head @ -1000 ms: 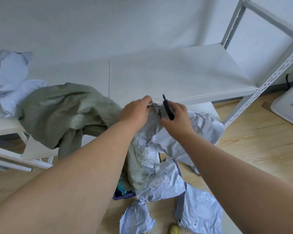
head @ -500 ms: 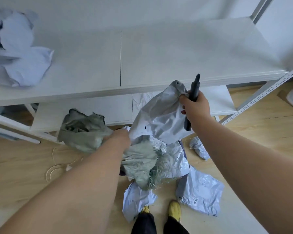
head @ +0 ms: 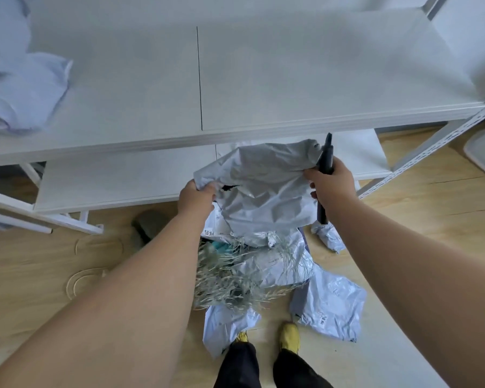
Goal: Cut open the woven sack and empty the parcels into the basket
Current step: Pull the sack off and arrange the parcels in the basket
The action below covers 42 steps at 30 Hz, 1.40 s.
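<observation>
Head view | left hand [head: 195, 198] gripping sack edge at 9 o'clock | right hand [head: 328, 184] clamping black cutter [head: 326, 175] and sack corner at 3 o'clock | woven sack [head: 259, 189] held above frayed parcels [head: 263, 264] on floor | basket mostly hidden

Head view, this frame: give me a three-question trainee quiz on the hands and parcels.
1. True or false: the right hand holds both the black cutter and a corner of the grey sack.
2. What does the left hand grip?
3. The parcel beside the yellow shoes lies: A on the shelf, B on the floor, C in a hand.

Key: 1 true; 2 the sack's other edge; 3 B.
</observation>
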Motion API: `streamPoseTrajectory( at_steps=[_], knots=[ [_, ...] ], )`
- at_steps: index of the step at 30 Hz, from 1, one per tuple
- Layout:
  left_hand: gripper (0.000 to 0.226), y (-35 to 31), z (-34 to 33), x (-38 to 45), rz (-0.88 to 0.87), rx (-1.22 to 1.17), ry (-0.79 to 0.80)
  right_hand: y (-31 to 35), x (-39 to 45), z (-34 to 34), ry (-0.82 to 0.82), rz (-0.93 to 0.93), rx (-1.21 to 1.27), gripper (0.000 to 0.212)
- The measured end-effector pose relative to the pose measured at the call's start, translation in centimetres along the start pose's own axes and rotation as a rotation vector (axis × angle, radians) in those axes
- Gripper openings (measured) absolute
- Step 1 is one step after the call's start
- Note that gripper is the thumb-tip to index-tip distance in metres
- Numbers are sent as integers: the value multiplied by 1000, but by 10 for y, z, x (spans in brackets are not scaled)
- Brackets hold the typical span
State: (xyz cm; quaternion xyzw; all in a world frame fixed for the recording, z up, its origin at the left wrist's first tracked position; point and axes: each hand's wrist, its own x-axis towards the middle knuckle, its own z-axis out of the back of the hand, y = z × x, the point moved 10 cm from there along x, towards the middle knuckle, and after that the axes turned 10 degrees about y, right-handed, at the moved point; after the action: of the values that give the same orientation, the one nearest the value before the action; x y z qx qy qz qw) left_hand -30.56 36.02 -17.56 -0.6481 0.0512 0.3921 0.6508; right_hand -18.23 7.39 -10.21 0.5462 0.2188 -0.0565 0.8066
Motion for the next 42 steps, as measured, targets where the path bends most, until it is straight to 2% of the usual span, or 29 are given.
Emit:
streamPoseTrajectory(
  at_steps=[2,8,12,13,16,17,22,25,27,30,34,37,38,42],
  knots=[
    [10,3,0,1,-14,-13,-40,-2,1,1,0,23,-44,19],
    [2,-7,-4,-10,-100,-27,-133,-16,5,15,-8,45,-155,20],
    [7,-5,-7,-30,-159,-19,-244,-31,12,26,46,48,-288,24],
    [7,-5,-10,-37,-178,-2,-278,-36,13,28,87,35,-260,25],
    [7,2,-26,-61,-228,52,-384,-61,14,32,245,-68,-36,8],
    [8,4,-34,-67,-248,63,-419,-72,13,33,290,-119,49,11],
    [18,35,-61,-86,-235,122,-601,-119,24,29,379,-282,289,6],
    [13,41,-65,-94,-358,221,-690,-142,30,9,409,-408,429,30],
    [11,41,-71,-102,-446,350,-746,-148,34,-7,411,-470,557,37],
    [16,58,-95,-109,-530,595,-695,-156,43,-33,430,-521,666,43],
    [33,123,-132,-83,-520,805,-447,-194,70,-74,539,-401,303,27],
    [33,187,-160,-44,-388,952,-222,-238,99,-86,525,-266,10,30],
    [35,206,-166,-32,-356,965,-196,-254,110,-84,506,-235,-53,31],
    [39,263,-164,8,-195,878,-393,-318,160,-72,412,-191,-245,32]
  ],
)
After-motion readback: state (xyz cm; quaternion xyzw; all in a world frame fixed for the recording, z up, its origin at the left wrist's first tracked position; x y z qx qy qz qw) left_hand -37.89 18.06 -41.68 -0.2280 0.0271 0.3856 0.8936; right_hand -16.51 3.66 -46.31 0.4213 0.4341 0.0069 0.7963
